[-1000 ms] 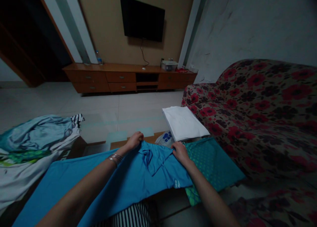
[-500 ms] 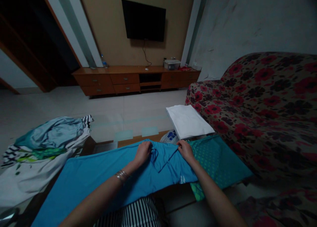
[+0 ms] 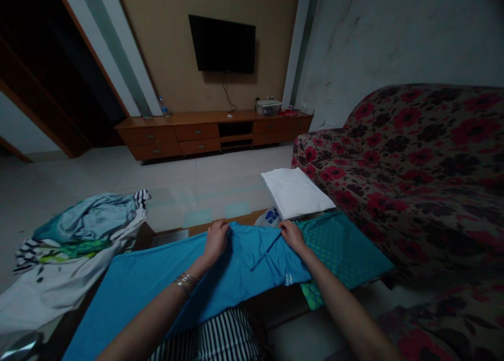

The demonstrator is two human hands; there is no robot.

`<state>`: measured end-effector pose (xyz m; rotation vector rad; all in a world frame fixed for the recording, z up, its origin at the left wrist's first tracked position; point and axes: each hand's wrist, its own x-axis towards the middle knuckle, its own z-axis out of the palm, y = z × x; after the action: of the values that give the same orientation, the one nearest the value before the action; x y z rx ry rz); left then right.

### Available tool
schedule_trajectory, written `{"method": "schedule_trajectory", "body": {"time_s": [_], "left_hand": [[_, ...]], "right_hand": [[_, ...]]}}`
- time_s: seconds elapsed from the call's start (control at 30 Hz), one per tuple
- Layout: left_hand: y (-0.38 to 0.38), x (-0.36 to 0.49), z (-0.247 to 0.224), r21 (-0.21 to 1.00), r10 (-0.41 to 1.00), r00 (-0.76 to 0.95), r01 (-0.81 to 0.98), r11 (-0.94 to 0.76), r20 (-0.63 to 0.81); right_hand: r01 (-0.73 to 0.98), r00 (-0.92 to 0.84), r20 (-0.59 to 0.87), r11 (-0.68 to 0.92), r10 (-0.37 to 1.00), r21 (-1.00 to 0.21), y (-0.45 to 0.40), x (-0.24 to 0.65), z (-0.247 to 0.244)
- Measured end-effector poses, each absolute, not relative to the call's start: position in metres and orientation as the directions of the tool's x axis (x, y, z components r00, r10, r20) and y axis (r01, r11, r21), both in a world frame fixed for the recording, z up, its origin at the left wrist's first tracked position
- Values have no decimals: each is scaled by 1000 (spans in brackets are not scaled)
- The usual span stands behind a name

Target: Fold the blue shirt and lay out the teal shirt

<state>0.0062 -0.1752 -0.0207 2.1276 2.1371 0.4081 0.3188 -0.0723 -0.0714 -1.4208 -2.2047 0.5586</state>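
Note:
A bright blue garment lies spread lengthwise over the low table, with a small white logo near its right end. My left hand, with metal bangles on the wrist, is closed on the garment's far edge near the middle. Toward the right end, my right hand pinches the same far edge between thumb and fingers. Creases and a diagonal fold run through the cloth between my hands. The fingertips of my left hand are partly hidden. A teal-green patterned cloth lies just right of my right hand.
At the left lies a heap of clothes over a white cloth. A folded white item rests beyond my right hand, beside a plastic bag. The flowered sofa stands on the right, a wooden TV cabinet at the far wall.
My left hand has moved slightly left along the far edge. The loop of cloth that stood beside it now lies flatter. My right hand keeps its hold; the camera has tilted slightly up.

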Motion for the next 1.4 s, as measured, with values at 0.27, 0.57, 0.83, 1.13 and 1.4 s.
{"method": "schedule_trajectory", "body": {"time_s": [0.27,0.57,0.83,1.13,1.4], "left_hand": [[-200,47,-55,78,984,150,984,-158,96],[-216,52,-49,130,949,197,964,-234,247],[-244,61,-63,148,949,287,941,-305,126],[-252,51,-63,164,957,257,947,-277,132],[-261,47,-49,314,962,245,910,-272,122]], "right_hand": [[770,-273,121,292,954,-567,-74,316,-61],[801,-99,141,163,985,-576,-106,357,-35],[936,72,29,-57,997,-348,-195,365,-63],[731,161,17,-108,987,-674,-176,371,-70],[681,140,36,-70,990,-729,-184,385,-75]]}}
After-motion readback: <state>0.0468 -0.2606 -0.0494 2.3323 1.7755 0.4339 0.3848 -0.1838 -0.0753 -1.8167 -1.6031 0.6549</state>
